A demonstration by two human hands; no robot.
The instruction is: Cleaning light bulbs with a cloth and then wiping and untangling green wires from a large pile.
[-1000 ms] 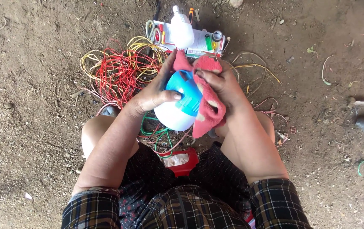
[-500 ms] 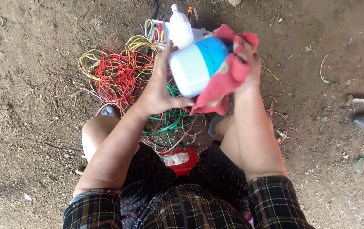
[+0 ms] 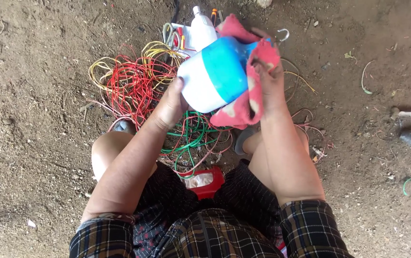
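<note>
The left hand cups the white end of the bulb, fingers curled under it, thumb on its side. The right hand is closed on a red cloth and presses it against the bulb's blue end, so the bulb sits raised between both hands, above the knees and clear of the ground. The cloth wraps only the blue end and part of one side; the white dome is bare and looks clean, so I judge the wiping part done, with the covered end in work.

Counted: one bulb in hand, one cloth, a second white bulb lying on the ground just beyond, one tangle of red, yellow and green wires beneath the hands, one red box between the legs.
</note>
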